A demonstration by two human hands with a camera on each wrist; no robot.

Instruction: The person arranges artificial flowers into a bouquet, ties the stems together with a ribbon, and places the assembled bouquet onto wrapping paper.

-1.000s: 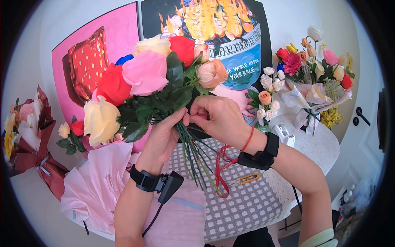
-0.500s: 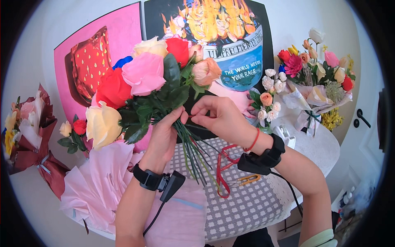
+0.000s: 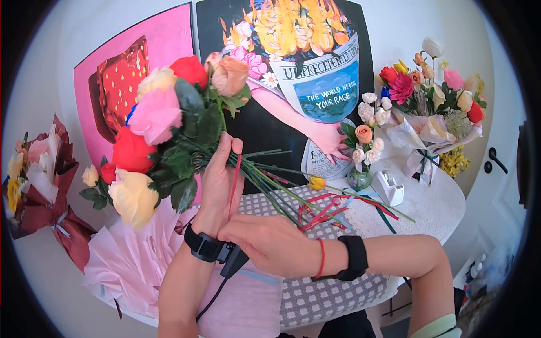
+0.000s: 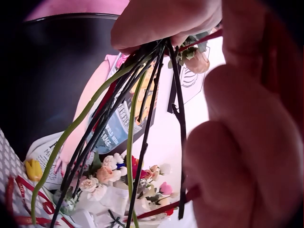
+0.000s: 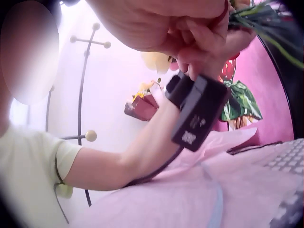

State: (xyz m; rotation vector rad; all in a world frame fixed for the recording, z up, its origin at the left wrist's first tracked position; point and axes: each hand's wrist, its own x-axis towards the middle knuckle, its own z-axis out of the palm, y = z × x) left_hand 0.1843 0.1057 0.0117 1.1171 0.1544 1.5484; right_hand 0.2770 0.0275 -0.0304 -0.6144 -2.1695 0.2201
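My left hand (image 3: pixel 222 183) grips a bouquet of artificial roses (image 3: pixel 151 115) by its stems, just below the leaves. The blooms are red, pink, cream and peach, tilted to the left. Bare green stems (image 3: pixel 265 183) fan out rightward from that grip. A thin red ribbon (image 3: pixel 235 183) runs down across the left palm. My right hand (image 3: pixel 270 242) pinches it low, close to the left wrist strap (image 3: pixel 202 245). In the left wrist view, dark stems (image 4: pixel 147 99) spread below the thumb. The right wrist view has the right fingers (image 5: pixel 197 40) bunched near the left wrist.
Pink wrapping paper (image 3: pixel 132 248) covers the table's left side. Red ribbon (image 3: pixel 321 214), a yellow tulip (image 3: pixel 316 182) and a tape dispenser (image 3: pixel 389 188) lie to the right. Wrapped bouquets (image 3: pixel 431 121) stand at both sides. Two paintings (image 3: pixel 332 84) lean behind.
My right hand has moved down and left from the stems to the left wrist, drawing the red ribbon with it. The bouquet has tilted further left, and its stems now point right.
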